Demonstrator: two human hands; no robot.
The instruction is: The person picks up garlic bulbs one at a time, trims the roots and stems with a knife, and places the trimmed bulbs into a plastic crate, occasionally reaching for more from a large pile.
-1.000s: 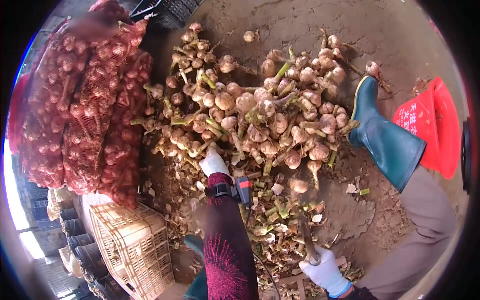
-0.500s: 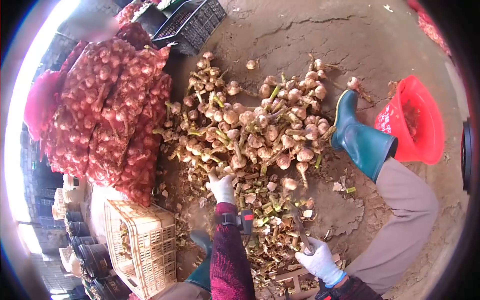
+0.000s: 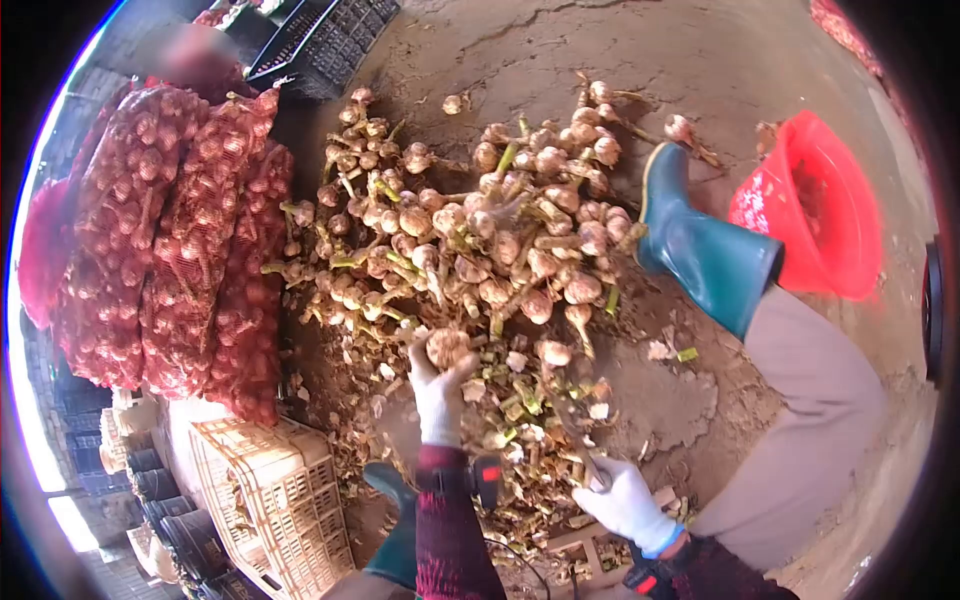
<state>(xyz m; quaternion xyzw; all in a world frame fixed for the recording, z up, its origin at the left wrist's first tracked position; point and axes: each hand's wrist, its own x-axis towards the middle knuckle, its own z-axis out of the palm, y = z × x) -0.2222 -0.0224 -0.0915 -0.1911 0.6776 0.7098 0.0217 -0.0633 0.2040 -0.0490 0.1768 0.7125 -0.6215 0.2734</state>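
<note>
In a white glove, my left hand [image 3: 437,403] grips a garlic bulb [image 3: 447,348] at the near edge of a heap. My right hand [image 3: 626,505], gloved too, is closed round the handle of a knife [image 3: 577,436] whose narrow, dark blade points away from me. The blade is somewhat blurred, and its exact shape is hard to make out. Ahead lies the pile of garlic [image 3: 480,230] with stalks still on many bulbs. Cut stalks and dry skins [image 3: 525,410] are scattered between and below my hands.
Red mesh sacks of garlic [image 3: 170,240] stand at left, beside a cream plastic crate [image 3: 265,490]. A black crate [image 3: 325,45] is at the back. On the right, a red bucket [image 3: 810,220] lies tilted behind my green boot [image 3: 700,230]. Another person is partly visible behind the sacks.
My left hand has come up from the pile's edge with a garlic bulb in its fingers. My right hand still holds the knife low on the right. The view has shifted slightly.
</note>
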